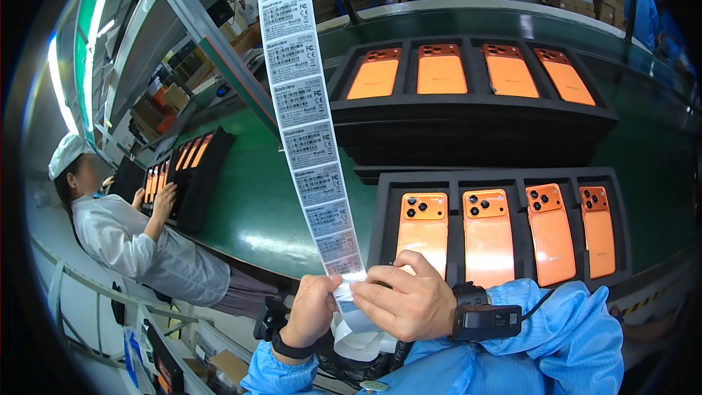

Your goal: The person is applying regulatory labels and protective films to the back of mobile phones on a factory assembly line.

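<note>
A long strip of grey printed labels [306, 102] hangs down from above to my hands. My left hand [311, 307] pinches the strip's lower end from the left. My right hand [406, 298] grips the same end from the right, fingertips on a label at the strip's bottom. White backing paper [358, 336] curls below both hands. Just beyond my right hand lies a black tray [453, 179] holding several orange phones [488, 238] face down. A black device is strapped on my right wrist [486, 318].
A stack of black trays [475, 121] with several more orange phones stands farther back on the green conveyor belt [256, 205]. At the left, a person in a white coat and cap [124, 238] handles another tray of phones [194, 164]. Cartons stand far back.
</note>
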`<action>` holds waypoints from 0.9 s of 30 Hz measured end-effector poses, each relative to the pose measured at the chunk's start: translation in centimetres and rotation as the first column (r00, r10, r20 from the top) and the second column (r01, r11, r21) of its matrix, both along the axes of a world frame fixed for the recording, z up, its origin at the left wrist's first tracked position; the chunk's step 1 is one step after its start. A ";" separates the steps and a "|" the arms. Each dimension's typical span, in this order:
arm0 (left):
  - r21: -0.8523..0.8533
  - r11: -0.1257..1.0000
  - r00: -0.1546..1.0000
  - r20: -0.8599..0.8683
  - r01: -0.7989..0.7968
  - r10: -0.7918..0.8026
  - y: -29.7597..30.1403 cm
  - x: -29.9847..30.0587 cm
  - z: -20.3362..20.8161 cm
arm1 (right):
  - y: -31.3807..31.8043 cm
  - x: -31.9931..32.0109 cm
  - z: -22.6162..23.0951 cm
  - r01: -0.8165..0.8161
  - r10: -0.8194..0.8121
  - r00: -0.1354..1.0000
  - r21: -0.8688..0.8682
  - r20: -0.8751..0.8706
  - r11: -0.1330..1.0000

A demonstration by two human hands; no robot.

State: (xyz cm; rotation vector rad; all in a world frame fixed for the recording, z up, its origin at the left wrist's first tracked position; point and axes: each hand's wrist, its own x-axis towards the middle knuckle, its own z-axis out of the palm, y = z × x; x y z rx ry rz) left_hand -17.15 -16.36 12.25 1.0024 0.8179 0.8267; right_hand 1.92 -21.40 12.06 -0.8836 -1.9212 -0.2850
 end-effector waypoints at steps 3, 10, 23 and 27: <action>-0.053 0.998 0.999 0.039 0.017 -0.015 1.2 -0.5 -0.9 | -0.7 0.8 0.9 -0.095 0.090 0.994 -0.066 -0.066 0.993; -0.130 0.966 0.824 -0.503 0.225 -0.260 5.1 -3.5 -4.8 | -1.0 7.0 1.8 -0.061 0.010 0.975 -0.223 -0.223 0.973; 0.653 0.066 0.650 -0.757 0.754 0.062 3.6 4.1 2.4 | 0.3 10.0 1.4 -0.057 -0.031 0.977 -0.401 -0.210 0.914; 0.443 -0.088 0.440 -0.896 0.892 -0.053 4.9 6.1 1.2 | 0.8 10.6 0.6 -0.056 -0.041 0.973 -0.400 -0.229 0.915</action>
